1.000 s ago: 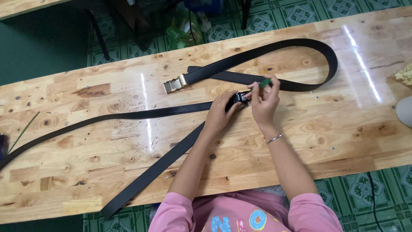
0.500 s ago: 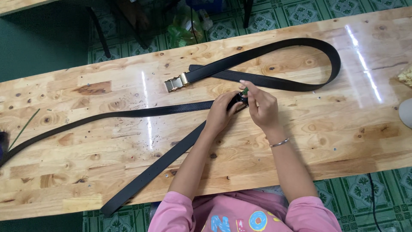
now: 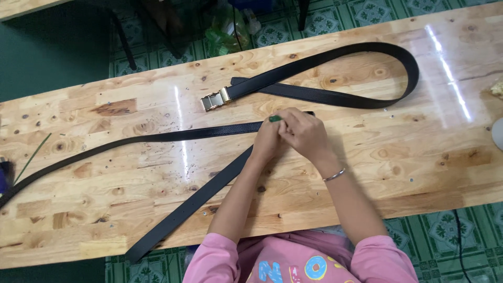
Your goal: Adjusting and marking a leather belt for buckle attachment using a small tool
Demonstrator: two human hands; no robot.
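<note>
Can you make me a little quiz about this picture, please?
1. True or false: the looped belt has a gold buckle on its end.
2. What colour is the small thing poking out from the two hands? A) red B) green C) yellow
3. Fill in: the bracelet is on the ____ wrist.

Key:
1. True; the buckle lies on the table, apart from the hands.
2. B; it shows above the left hand, beside the right hand, where the long belt runs under them.
3. Right.
</note>
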